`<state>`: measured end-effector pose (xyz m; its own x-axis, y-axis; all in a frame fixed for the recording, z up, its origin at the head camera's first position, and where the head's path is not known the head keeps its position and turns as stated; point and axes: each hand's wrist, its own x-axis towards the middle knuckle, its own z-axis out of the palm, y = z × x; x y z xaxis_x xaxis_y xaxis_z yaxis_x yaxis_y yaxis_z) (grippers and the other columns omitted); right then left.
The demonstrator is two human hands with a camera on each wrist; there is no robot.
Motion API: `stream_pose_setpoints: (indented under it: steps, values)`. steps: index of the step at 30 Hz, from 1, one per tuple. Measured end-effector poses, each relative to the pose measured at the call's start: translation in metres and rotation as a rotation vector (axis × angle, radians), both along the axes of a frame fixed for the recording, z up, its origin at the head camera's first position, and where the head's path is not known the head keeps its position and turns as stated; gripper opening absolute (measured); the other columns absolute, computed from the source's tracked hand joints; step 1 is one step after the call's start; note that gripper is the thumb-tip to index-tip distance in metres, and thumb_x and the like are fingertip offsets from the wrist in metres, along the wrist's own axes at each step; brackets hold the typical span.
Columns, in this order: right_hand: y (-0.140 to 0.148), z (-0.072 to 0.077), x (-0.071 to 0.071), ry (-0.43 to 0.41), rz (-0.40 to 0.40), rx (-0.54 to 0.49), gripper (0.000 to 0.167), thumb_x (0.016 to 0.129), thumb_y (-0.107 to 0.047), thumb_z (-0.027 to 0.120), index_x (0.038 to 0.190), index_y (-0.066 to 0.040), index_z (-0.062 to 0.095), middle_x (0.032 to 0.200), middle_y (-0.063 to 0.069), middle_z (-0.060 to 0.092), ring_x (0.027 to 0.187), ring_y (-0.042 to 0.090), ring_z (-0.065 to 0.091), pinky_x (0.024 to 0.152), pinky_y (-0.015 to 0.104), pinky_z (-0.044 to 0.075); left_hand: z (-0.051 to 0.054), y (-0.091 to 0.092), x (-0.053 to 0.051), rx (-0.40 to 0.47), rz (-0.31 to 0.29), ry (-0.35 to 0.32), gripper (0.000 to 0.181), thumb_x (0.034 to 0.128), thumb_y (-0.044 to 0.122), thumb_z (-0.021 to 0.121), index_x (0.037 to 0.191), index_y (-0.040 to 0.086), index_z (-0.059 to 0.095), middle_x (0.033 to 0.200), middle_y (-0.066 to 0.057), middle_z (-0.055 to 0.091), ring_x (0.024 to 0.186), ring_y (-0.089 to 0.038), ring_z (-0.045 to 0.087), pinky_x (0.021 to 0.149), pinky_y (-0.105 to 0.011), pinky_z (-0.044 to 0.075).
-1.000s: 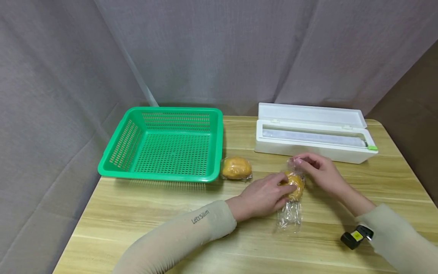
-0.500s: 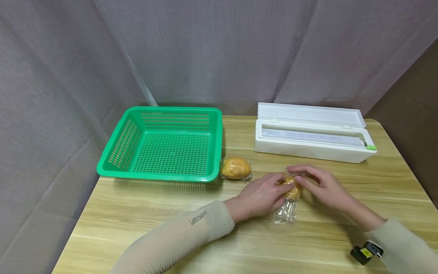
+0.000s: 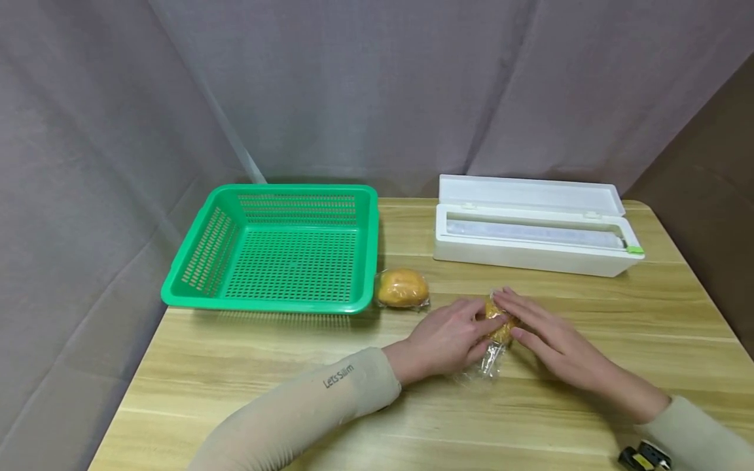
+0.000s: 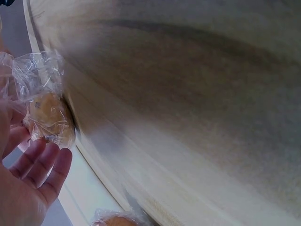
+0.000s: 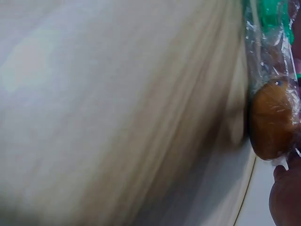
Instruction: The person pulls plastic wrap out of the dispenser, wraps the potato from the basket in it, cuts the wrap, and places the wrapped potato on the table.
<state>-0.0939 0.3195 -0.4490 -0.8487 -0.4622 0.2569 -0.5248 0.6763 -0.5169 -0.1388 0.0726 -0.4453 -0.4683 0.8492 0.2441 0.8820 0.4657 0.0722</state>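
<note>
A mango in clear plastic wrap lies on the table between the two hands. My left hand holds it from the left with curled fingers, one finger reaching across its top. My right hand touches its right side, fingers fairly straight and thumb apart. Loose wrap trails from the mango's near end. In the left wrist view the same mango appears with crinkled film, close to fingers; the right wrist view shows it at the right edge. Just left lies another wrapped mango.
A green perforated basket stands at the back left, beside the second mango. At the back right is a white box with its lid raised, a roll of film inside and a green tab at one end. Grey cloth hangs behind the wooden table.
My right hand has come down from pinching the wrap's far end to the mango's right side, its fingers straightening. The near wrap tail has narrowed and shifted left. My left hand stays on the mango.
</note>
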Motion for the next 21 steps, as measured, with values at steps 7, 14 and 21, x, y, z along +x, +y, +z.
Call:
stream_pose_setpoints:
  steps: [7, 14, 21]
  values:
    - [0.001, 0.000, 0.003, 0.013, 0.024, 0.022, 0.057, 0.108, -0.001, 0.054, 0.163, -0.013, 0.046, 0.172, 0.001, 0.037, 0.161, 0.007, 0.021, 0.123, 0.011, 0.012, 0.000, -0.001, 0.000, 0.002, -0.008, 0.003, 0.047, 0.1095, 0.036, 0.059, 0.155, 0.024, 0.058, 0.114, 0.004, 0.061, 0.092, -0.007, 0.055, 0.082, -0.018, 0.051]
    - [0.003, 0.003, -0.009, 0.033, -0.019, -0.055, 0.051, 0.109, 0.000, 0.049, 0.158, -0.013, 0.053, 0.169, 0.005, 0.041, 0.157, 0.003, 0.028, 0.121, 0.011, 0.017, -0.001, -0.002, -0.001, 0.008, -0.016, 0.022, 0.047, 0.1090, 0.035, 0.059, 0.155, 0.026, 0.058, 0.115, 0.003, 0.062, 0.091, -0.008, 0.057, 0.075, -0.018, 0.050]
    - [-0.004, -0.003, -0.014, -0.101, -0.008, -0.007, 0.054, 0.115, -0.013, 0.041, 0.168, -0.013, 0.035, 0.171, 0.020, 0.034, 0.161, 0.021, 0.024, 0.120, 0.012, 0.009, 0.000, -0.001, -0.002, -0.008, -0.006, -0.013, 0.048, 0.1087, 0.036, 0.060, 0.155, 0.024, 0.059, 0.120, 0.002, 0.063, 0.097, -0.009, 0.060, 0.080, -0.019, 0.052]
